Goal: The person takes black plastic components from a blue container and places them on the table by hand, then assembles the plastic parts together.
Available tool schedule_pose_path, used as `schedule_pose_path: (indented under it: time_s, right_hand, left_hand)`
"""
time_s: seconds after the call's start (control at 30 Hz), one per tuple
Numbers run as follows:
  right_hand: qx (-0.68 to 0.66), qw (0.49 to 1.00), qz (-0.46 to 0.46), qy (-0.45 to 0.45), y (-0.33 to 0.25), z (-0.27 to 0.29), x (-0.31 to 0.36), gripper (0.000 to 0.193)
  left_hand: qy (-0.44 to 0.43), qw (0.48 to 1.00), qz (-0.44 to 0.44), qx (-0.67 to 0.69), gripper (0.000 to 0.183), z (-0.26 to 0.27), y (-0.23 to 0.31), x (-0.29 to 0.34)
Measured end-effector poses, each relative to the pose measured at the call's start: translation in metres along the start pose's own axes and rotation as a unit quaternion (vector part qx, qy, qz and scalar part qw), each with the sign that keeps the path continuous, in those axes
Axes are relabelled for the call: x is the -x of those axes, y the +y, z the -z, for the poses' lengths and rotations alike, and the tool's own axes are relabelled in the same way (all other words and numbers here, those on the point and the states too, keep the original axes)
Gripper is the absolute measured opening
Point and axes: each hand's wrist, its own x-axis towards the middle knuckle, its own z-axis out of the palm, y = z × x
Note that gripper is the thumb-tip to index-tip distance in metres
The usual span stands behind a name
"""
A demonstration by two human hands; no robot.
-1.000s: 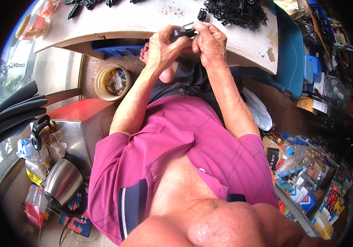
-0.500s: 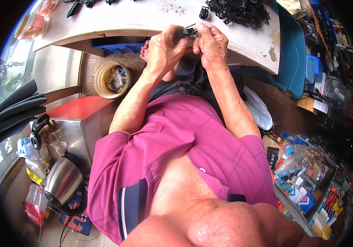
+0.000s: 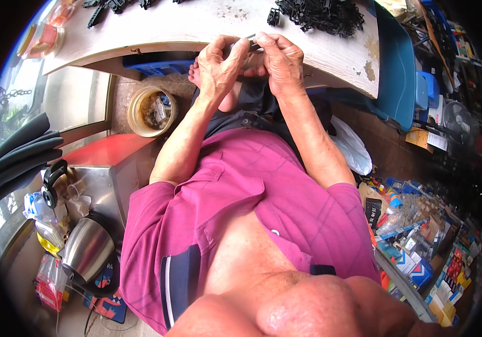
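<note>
At the near edge of the white worktable (image 3: 196, 25), my left hand (image 3: 220, 66) and my right hand (image 3: 282, 62) meet around a small black plastic part (image 3: 254, 44). Both hands are closed on it, thumbs and fingertips pinching from either side. Much of the part is hidden by my fingers, so its exact kind does not show. Beyond my right hand lies a heap of black plastic parts (image 3: 322, 17). One separate black piece (image 3: 273, 17) sits just left of that heap. Several more black strips (image 3: 106, 8) lie at the table's far left.
Below the table at left stands a round bucket (image 3: 152, 111) with scraps inside. A blue crate (image 3: 159, 65) is under the table. To the right are a teal chair (image 3: 396, 73) and cluttered goods. A steel kettle (image 3: 88, 249) stands at lower left.
My hands have shifted slightly left with the black part. My fingertips have drawn closer together and cover more of it.
</note>
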Motion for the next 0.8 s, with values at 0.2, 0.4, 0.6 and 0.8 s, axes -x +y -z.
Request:
schedule_pose_path:
  time_s: [0.2,0.4,0.6,0.8]
  right_hand:
    - [0.019,0.998,-0.039,0.048,0.002,0.007,0.009,0.030]
    - [0.064,0.997,-0.043,0.000,0.003,0.019,0.014,0.033]
    - [0.031,0.999,0.006,0.026,-0.003,0.034,0.014,0.028]
    - [-0.033,0.992,0.029,0.116,-0.038,0.080,0.001,0.038]
  left_hand:
    - [0.000,0.998,0.006,0.060,0.013,-0.004,0.003,0.009]
    - [-0.042,0.986,0.033,0.155,0.012,-0.016,-0.001,0.016]
    - [-0.082,0.985,0.059,0.143,0.018,-0.029,0.008,0.012]
    - [-0.053,0.951,-0.219,-0.213,0.044,-0.026,0.005,-0.055]
